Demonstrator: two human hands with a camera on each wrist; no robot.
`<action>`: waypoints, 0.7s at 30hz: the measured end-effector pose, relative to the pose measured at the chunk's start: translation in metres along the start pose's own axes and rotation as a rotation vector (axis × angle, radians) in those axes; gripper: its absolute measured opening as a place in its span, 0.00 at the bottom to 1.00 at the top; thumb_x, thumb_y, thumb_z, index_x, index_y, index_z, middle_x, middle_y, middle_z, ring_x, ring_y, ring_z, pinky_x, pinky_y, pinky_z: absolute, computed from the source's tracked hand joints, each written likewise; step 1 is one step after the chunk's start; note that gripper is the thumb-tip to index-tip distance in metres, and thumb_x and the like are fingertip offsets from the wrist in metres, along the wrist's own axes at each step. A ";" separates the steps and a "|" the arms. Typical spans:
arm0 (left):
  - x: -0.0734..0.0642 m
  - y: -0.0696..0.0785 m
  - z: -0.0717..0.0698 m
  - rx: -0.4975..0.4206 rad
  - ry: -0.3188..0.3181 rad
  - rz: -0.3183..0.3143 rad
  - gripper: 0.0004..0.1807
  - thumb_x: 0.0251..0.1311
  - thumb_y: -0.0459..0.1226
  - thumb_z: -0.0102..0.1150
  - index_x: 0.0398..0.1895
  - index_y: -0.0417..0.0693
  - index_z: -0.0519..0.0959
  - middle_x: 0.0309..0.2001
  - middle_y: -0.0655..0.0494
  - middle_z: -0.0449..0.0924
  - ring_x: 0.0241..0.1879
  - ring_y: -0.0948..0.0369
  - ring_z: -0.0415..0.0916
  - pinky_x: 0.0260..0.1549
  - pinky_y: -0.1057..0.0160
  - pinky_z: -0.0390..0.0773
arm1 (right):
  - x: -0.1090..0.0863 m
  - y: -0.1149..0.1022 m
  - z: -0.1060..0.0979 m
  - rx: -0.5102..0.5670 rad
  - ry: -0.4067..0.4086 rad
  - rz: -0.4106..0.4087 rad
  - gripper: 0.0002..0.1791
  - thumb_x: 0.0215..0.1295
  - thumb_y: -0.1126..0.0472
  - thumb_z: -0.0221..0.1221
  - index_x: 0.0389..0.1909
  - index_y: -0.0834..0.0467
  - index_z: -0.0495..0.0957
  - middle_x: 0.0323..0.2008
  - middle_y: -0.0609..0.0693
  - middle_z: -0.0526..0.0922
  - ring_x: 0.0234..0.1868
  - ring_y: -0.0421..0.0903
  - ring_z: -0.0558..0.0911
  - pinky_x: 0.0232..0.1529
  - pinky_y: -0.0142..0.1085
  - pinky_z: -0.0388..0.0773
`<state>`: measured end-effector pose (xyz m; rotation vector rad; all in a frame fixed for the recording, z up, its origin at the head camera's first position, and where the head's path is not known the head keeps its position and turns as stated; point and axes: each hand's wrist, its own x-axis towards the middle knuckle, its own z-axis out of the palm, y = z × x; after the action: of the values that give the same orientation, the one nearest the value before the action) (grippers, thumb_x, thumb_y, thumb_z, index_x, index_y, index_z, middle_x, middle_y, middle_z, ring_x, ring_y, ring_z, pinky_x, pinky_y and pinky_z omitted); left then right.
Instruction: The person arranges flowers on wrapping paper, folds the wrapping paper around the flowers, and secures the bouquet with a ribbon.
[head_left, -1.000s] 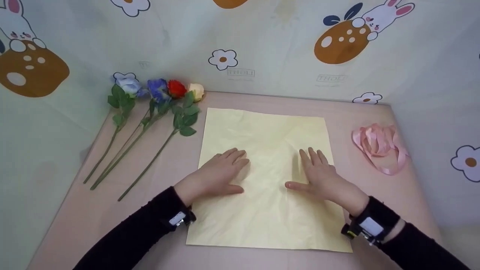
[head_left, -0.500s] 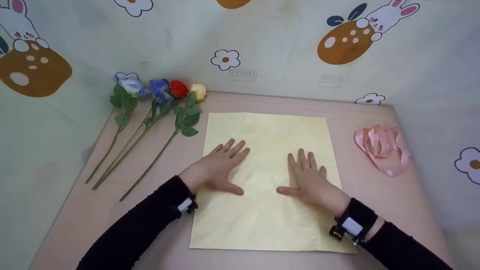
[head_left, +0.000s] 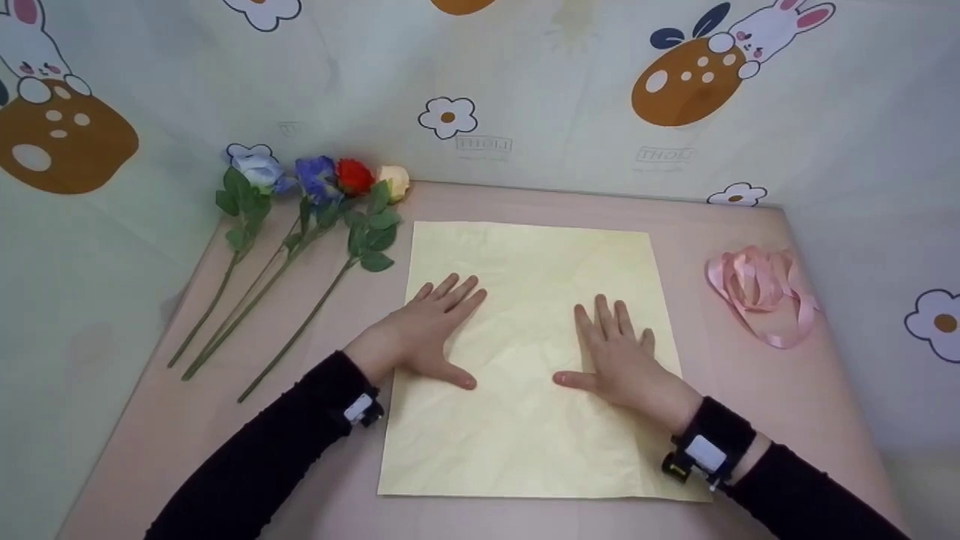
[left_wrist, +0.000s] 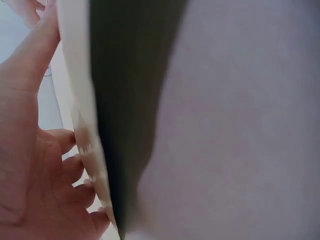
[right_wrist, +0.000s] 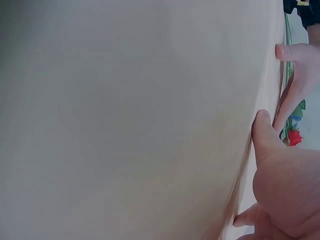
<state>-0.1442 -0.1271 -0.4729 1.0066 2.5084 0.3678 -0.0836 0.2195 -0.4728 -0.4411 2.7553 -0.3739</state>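
Observation:
A pale yellow sheet of wrapping paper [head_left: 517,442] lies flat and lightly creased on the table. On its left half rests my left hand [head_left: 431,330], fingers spread and thumb pointing inward. My right hand [head_left: 626,360] lies over the right half with fingers spread in the same way. In the left wrist view the left hand's fingertips [left_wrist: 75,167] touch the paper. The right wrist view shows the right thumb [right_wrist: 262,125] against the paper, with the left hand [right_wrist: 300,65] beyond it. Neither hand grips anything.
Left of the paper lie artificial flowers on long stems: a light blue one [head_left: 256,171], a purple-blue one [head_left: 318,178], a red one [head_left: 354,178] and a cream one [head_left: 393,181]. A loose pink ribbon [head_left: 754,281] lies at the right. A patterned cloth [head_left: 540,90] hangs behind.
My right hand has moved left and inward over the paper. The left hand has slid a little up and then left, its fingers spreading wider. The paper's top edge now lies flatter.

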 end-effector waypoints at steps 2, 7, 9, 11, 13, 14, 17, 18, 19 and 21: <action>0.000 -0.001 0.000 0.002 0.005 0.002 0.74 0.56 0.76 0.69 0.91 0.49 0.40 0.90 0.46 0.31 0.88 0.43 0.27 0.83 0.35 0.37 | -0.001 0.001 0.000 -0.008 0.005 -0.004 0.66 0.69 0.23 0.61 0.89 0.62 0.45 0.86 0.72 0.38 0.85 0.76 0.39 0.67 0.87 0.47; -0.004 -0.002 0.001 0.015 0.001 -0.001 0.73 0.57 0.76 0.67 0.91 0.50 0.41 0.90 0.47 0.31 0.88 0.44 0.28 0.83 0.37 0.39 | -0.004 0.005 0.002 -0.020 0.016 -0.008 0.64 0.69 0.24 0.62 0.89 0.60 0.47 0.87 0.70 0.39 0.85 0.75 0.39 0.69 0.86 0.47; -0.007 -0.002 0.000 0.015 -0.005 -0.004 0.72 0.59 0.75 0.67 0.91 0.50 0.40 0.90 0.47 0.31 0.88 0.44 0.27 0.84 0.38 0.39 | -0.005 0.006 0.002 -0.021 0.031 -0.018 0.64 0.69 0.25 0.62 0.89 0.61 0.48 0.87 0.70 0.40 0.85 0.76 0.41 0.70 0.84 0.48; -0.010 -0.001 0.000 0.008 -0.008 -0.007 0.71 0.60 0.74 0.67 0.91 0.49 0.41 0.90 0.47 0.31 0.88 0.43 0.27 0.84 0.38 0.39 | -0.006 0.007 0.002 -0.029 0.054 -0.031 0.64 0.69 0.26 0.64 0.88 0.63 0.49 0.86 0.72 0.42 0.85 0.77 0.42 0.72 0.82 0.48; -0.015 0.002 0.000 -0.005 -0.019 -0.017 0.70 0.62 0.73 0.67 0.91 0.47 0.41 0.90 0.45 0.31 0.88 0.42 0.27 0.83 0.37 0.40 | -0.007 0.010 0.001 -0.045 0.086 -0.038 0.64 0.68 0.27 0.65 0.87 0.65 0.50 0.85 0.73 0.44 0.84 0.78 0.43 0.74 0.81 0.48; -0.018 0.005 0.000 -0.009 -0.026 -0.025 0.69 0.62 0.72 0.67 0.91 0.47 0.41 0.90 0.44 0.31 0.88 0.42 0.28 0.83 0.36 0.41 | -0.007 0.011 0.000 -0.056 0.101 -0.038 0.65 0.68 0.27 0.66 0.87 0.66 0.50 0.85 0.74 0.44 0.84 0.78 0.44 0.74 0.80 0.49; -0.027 0.015 0.001 -0.007 -0.046 -0.056 0.67 0.65 0.70 0.66 0.91 0.44 0.43 0.90 0.41 0.32 0.88 0.39 0.30 0.82 0.35 0.46 | -0.006 0.016 -0.003 -0.081 0.136 -0.022 0.64 0.67 0.29 0.69 0.86 0.68 0.52 0.84 0.77 0.48 0.83 0.80 0.47 0.74 0.80 0.51; -0.030 0.019 0.002 -0.002 -0.048 -0.068 0.65 0.66 0.69 0.66 0.91 0.43 0.44 0.90 0.40 0.33 0.88 0.39 0.31 0.82 0.35 0.48 | -0.006 0.018 -0.004 -0.087 0.139 -0.015 0.64 0.67 0.30 0.69 0.85 0.68 0.53 0.83 0.77 0.49 0.83 0.80 0.48 0.73 0.80 0.52; -0.033 0.022 0.004 0.010 -0.046 -0.078 0.64 0.68 0.68 0.65 0.90 0.42 0.45 0.89 0.39 0.34 0.87 0.38 0.33 0.81 0.35 0.51 | -0.005 0.021 -0.005 -0.090 0.135 -0.009 0.63 0.67 0.31 0.69 0.85 0.68 0.54 0.83 0.77 0.50 0.82 0.80 0.49 0.73 0.80 0.53; -0.039 0.029 0.008 0.045 -0.032 -0.091 0.60 0.71 0.66 0.64 0.90 0.40 0.48 0.89 0.37 0.38 0.87 0.37 0.38 0.79 0.35 0.57 | -0.003 0.025 -0.008 -0.080 0.109 -0.001 0.60 0.69 0.32 0.69 0.86 0.66 0.55 0.83 0.77 0.50 0.82 0.81 0.50 0.71 0.81 0.54</action>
<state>-0.0976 -0.1335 -0.4583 0.9037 2.5340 0.2674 -0.0898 0.2447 -0.4724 -0.4544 2.8841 -0.2967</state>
